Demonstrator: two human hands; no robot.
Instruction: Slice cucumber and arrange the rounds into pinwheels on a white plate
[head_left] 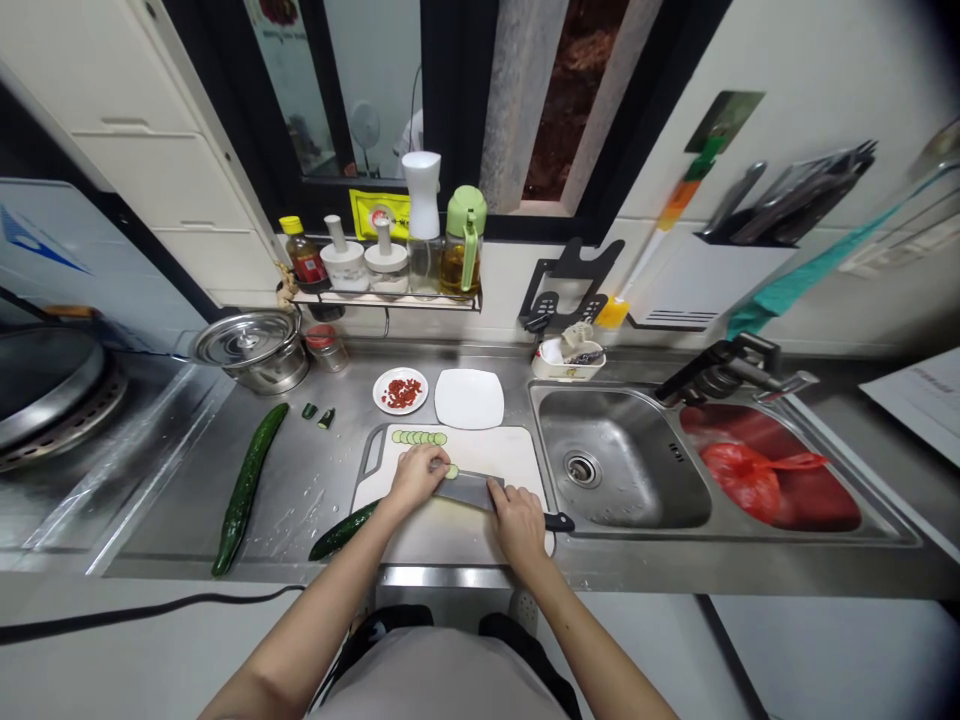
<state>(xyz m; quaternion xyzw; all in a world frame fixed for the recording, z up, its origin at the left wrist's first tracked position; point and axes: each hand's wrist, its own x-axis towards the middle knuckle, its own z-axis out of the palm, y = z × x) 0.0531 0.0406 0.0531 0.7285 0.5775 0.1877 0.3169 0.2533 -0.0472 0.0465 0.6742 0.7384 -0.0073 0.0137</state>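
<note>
My right hand [519, 522] is wrapped around the handle end of a kitchen knife, its fingers reaching onto the wide blade [471, 489]. The blade lies nearly flat above a white cutting board [450, 540]. At the blade's far left corner is a thin cucumber slice [452, 471], pinched by the fingertips of my left hand [418, 477]. A row of overlapping cucumber slices [420, 438] lies along the board's far side. Partly hidden by my left forearm, a cut cucumber [339, 533] rests at the board's left edge.
A whole cucumber [250, 490] and cucumber ends [325, 418] lie on the steel counter to the left. Behind the board are a plate of chopped red pieces [401, 391] and a white square plate [469, 398]. A double sink [622, 455] adjoins on the right; a lidded pot [270, 365] stands left.
</note>
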